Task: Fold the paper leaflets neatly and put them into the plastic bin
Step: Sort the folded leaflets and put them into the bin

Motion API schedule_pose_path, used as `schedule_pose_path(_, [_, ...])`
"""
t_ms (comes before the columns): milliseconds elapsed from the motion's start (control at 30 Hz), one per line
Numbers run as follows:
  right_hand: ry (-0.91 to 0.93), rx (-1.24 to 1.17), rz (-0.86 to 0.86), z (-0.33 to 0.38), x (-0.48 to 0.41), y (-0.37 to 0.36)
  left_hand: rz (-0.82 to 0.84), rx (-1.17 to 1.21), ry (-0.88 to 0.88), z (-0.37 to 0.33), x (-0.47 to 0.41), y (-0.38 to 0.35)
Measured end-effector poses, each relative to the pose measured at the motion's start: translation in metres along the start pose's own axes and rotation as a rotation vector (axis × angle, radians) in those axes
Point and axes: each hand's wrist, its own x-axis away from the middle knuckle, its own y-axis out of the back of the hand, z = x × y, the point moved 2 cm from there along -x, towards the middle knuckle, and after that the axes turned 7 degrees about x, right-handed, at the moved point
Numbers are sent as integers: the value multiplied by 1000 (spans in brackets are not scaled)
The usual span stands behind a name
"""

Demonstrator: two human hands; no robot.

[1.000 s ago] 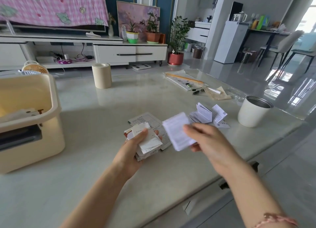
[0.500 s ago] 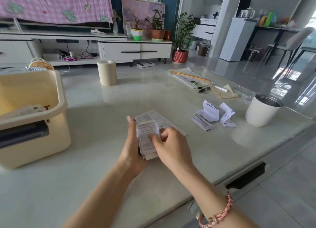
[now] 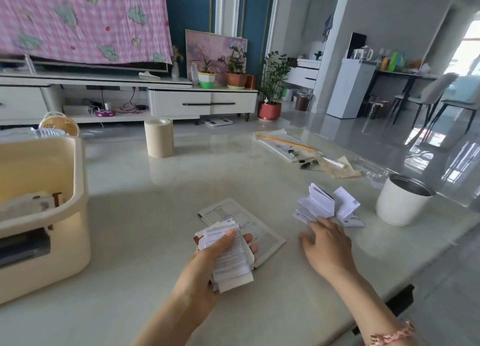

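— Where are the hands?

— Both are over the near edge of the pale table (image 3: 145,231). The left hand (image 3: 207,265) grips a stack of folded leaflets (image 3: 232,257), with the thumb across the top and the fingers curled underneath. The print on the leaflets is too small to read.

— And the other one?

— The right hand (image 3: 327,244) holds nothing. Its fingers are straight and slightly spread, and the tips reach the near side of some loose leaflets (image 3: 318,205) toward the table's right edge. These stand half open. I cannot tell whether a fingertip touches them. A pink bracelet (image 3: 392,335) circles the wrist, which is partly cut off at the bottom.

— Anything under the stack?

— A flat printed sheet (image 3: 259,231) lies on the table, and the left hand and stack cover part of it.

— Where is the bin?

— The cream plastic bin (image 3: 80,182) sits at the left edge, well apart from both hands. Only its right part shows. Pale things lie inside it, too blurred to name.

— What else is on the table?

— A white cup (image 3: 400,208) stands by the right edge, just beyond the loose leaflets. A beige roll (image 3: 159,137) stands upright near the far edge.
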Motion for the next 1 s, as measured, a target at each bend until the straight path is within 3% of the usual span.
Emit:
schedule_pose_path(167, [46,-1,-151,4,4,4,7,18,1,0,0,0])
schedule_pose_path(233, [30,-215,-265,6,9,11,10,13,-2,0,1,-1])
schedule_pose_path(367, [-180,-737,-395,10,23,39,15,26,1,-2,3,-1])
schedule_pose_path(433, [-246,-1006,-310,18,30,51,-1,25,1,-1,3,-1])
schedule_pose_path(533, [-198,-1351,18,50,49,58,-18,13,-9,-2,3,-2])
schedule_pose_path(633, [-66,-1221,251,81,68,52,-41,-46,-35,0,1,-2])
schedule_pose_path(767, [-94,-1210,407,90,68,53,-54,-75,-51,-1,1,-2])
schedule_pose_path(800, [-68,-1168,403,92,68,50,-54,-75,-50,-2,2,-1])
schedule_pose_path(1000, [152,-862,6,101,68,38,-85,-67,-38,-2,0,1])
